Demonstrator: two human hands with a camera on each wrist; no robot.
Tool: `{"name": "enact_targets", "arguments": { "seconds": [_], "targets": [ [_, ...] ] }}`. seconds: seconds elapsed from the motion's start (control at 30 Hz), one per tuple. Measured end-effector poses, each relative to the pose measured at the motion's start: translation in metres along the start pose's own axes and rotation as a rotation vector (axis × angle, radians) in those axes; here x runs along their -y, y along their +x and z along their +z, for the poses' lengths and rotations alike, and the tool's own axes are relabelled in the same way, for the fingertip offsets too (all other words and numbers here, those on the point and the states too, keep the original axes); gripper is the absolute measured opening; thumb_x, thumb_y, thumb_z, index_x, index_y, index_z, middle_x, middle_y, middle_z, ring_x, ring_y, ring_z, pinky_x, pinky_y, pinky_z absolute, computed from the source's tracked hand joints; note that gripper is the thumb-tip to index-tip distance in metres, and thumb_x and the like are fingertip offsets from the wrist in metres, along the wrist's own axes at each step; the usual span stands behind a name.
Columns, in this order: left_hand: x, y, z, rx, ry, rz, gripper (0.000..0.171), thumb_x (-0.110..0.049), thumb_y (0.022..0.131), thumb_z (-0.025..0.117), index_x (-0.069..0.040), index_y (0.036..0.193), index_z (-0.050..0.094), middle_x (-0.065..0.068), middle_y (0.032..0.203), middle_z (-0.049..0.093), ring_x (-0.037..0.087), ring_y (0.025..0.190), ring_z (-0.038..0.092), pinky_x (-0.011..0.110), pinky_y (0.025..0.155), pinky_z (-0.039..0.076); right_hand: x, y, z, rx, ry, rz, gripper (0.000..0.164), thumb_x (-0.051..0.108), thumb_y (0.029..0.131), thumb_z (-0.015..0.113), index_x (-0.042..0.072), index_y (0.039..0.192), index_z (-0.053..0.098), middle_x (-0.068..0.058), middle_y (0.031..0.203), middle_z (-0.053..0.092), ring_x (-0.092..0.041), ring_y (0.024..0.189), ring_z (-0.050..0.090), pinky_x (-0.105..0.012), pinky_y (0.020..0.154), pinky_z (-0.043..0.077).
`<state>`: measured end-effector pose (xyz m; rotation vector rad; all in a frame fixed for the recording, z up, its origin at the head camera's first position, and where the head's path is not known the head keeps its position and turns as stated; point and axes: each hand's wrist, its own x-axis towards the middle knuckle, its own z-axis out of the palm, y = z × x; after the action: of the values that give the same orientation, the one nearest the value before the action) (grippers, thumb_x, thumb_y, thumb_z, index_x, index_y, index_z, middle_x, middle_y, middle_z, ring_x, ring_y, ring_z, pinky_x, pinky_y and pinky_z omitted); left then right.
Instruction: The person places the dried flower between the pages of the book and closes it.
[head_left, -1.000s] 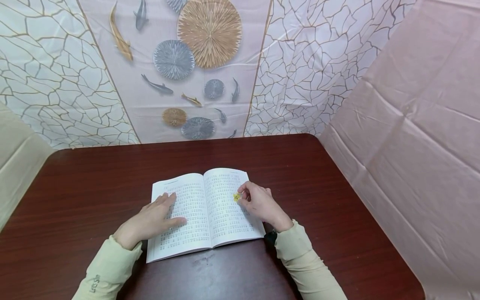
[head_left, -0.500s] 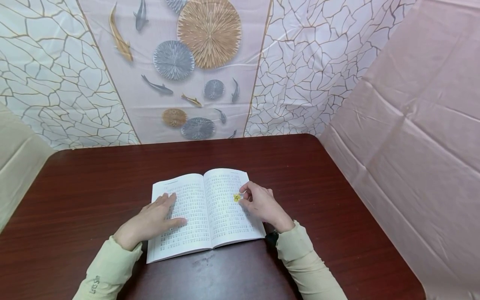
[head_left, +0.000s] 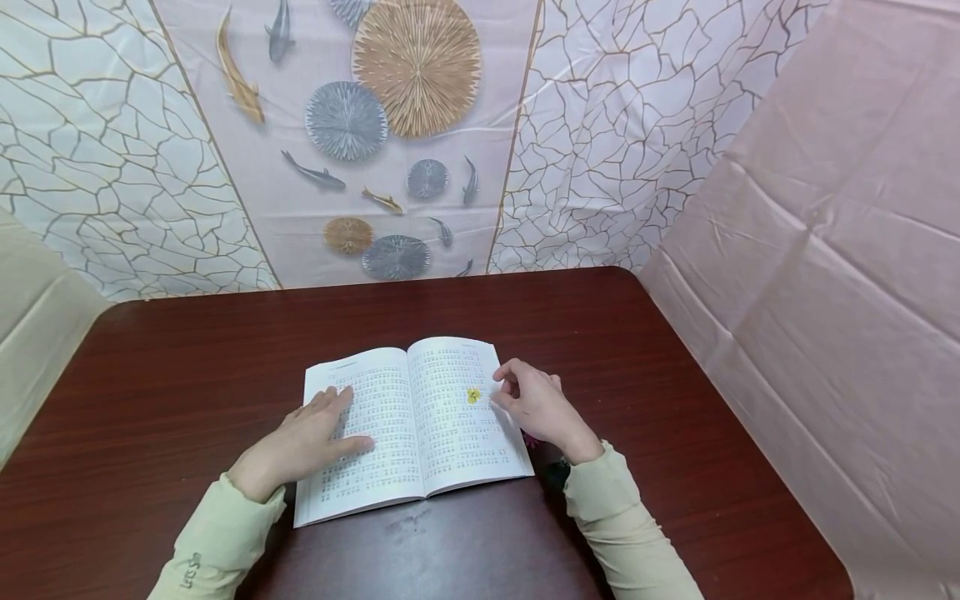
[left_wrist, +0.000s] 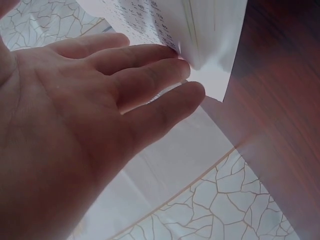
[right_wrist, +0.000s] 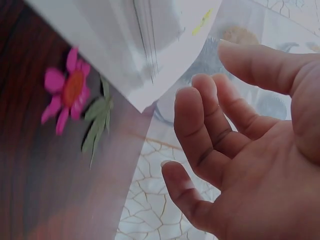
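Yellow flower (head_left: 473,396) lies on book (head_left: 446,454); placing prob. done. R hand (head_left: 542,406), grip apart, is at book's R edge; next, straight-fingered L hand (head_left: 302,435) should steady book.

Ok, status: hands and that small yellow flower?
Left hand on open white paper book, left page. Right hand empty, beside small yellow flower on right page. Pink flower on reddish-brown table, by book.

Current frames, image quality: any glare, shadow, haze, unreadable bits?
Head: mostly bright, a pale sheen on the table in front of the book, print too small to read; left wrist: left hand in shadow, a white glare patch on the book; right wrist: hazy, low contrast, the yellow flower just a thin slanted streak.
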<state>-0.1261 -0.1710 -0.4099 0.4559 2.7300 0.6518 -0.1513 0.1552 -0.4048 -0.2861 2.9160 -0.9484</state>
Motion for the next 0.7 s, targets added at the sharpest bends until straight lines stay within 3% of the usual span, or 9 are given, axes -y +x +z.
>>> {"name": "enact_targets", "arguments": {
  "seconds": [0.7],
  "targets": [
    [-0.004,0.000,0.001,-0.015,0.002,0.013,0.093,-0.057,0.090,0.060,0.009,0.148,0.028,0.035,0.150,0.027,0.052,0.139,0.022,0.067,0.107,0.020,-0.022,-0.011,-0.016,-0.034,0.003,0.058,0.023,0.021,0.094,0.066,0.006,0.111,0.062,0.000,0.087,0.057,-0.016,0.075,0.052,-0.044,0.085,0.027]
  ]
}}
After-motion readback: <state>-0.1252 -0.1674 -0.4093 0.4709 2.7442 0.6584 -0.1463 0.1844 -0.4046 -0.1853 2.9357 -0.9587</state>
